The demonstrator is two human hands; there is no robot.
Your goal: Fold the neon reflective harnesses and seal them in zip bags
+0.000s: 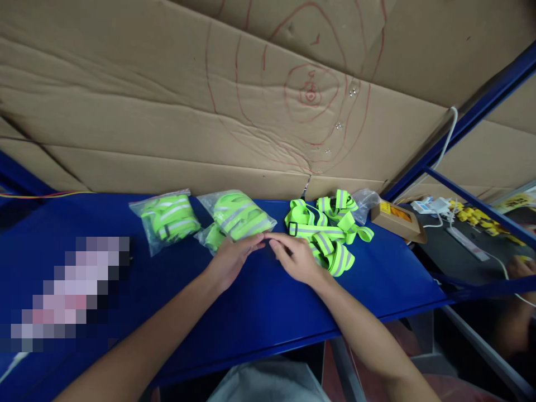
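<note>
My left hand (235, 258) and my right hand (294, 258) meet at the fingertips over the blue table. The fingers of both are closed together, and whatever they may pinch is too small or hidden to make out. Just beyond them lies a clear plastic bag (240, 215) of neon-yellow reflective straps with grey stripes; its right corner is close to my fingertips. To the right of my right hand is a loose heap of reflective straps (335, 234) with black buckles. Another bagged bundle of straps (173, 218) lies farther left.
A cardboard wall (167, 139) with red hand-drawn rings rises behind the blue table (268, 318). An open cardboard box (396, 220) stands beside a crumpled clear bag (366, 202). A pixelated object lies at left. Past a blue frame (464, 192), another person's hand (521, 268) shows.
</note>
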